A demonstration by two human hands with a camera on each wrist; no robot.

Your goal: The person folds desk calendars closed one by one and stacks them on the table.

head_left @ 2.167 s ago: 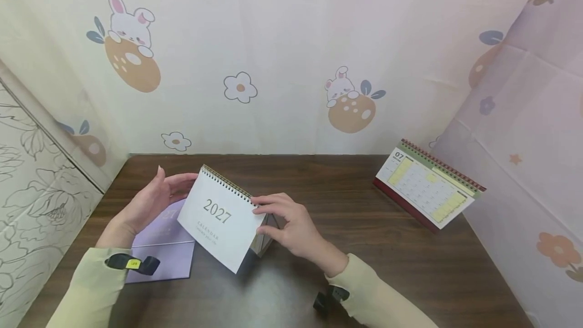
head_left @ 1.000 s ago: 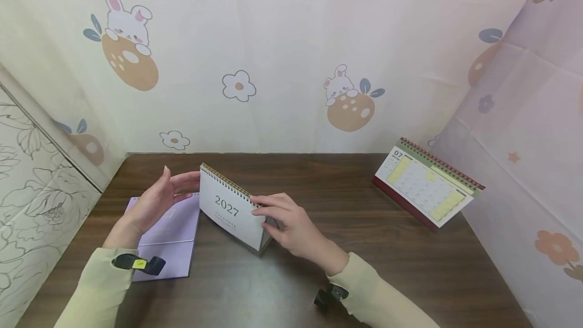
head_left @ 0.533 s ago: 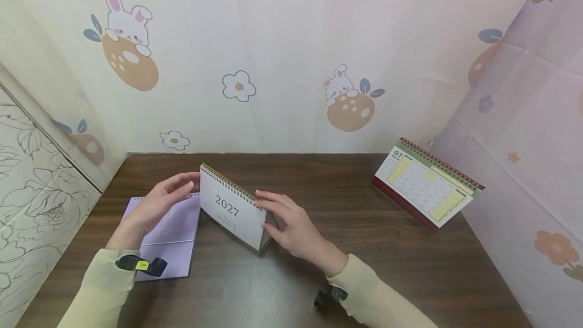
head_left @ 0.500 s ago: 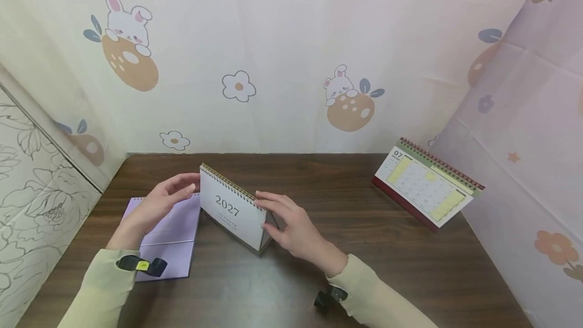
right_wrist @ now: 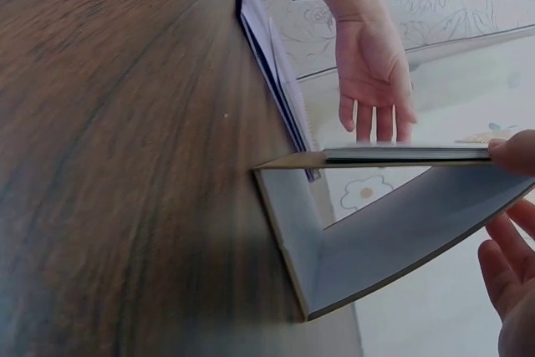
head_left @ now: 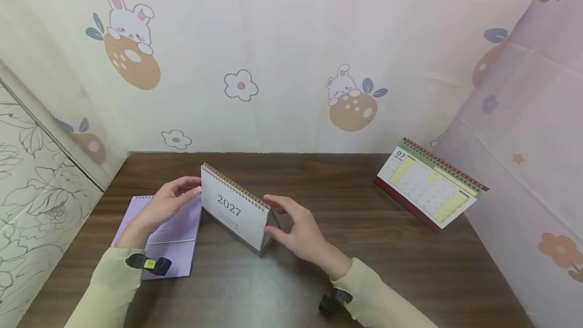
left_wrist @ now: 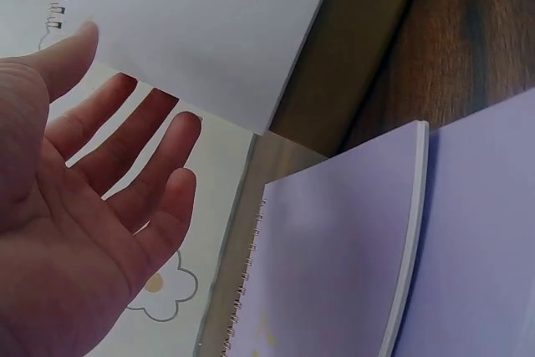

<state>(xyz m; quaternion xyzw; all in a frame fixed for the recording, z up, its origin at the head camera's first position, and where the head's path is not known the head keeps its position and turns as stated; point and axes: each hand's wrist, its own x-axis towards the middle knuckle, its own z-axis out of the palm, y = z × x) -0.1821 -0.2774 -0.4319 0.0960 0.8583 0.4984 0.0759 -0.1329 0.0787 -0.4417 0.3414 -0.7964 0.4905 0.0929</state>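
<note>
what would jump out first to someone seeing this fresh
Probably the white 2027 desk calendar, tented on the wood-grain table between left hand and right hand. Next, perhaps, the purple spiral-bound calendar, partly hidden by the left hand, then the red-based desk calendar showing 07, at the table's back right.

White 2027 calendar [head_left: 231,212], spiral-bound, standing tent-like, on brown table [head_left: 337,206]
</note>
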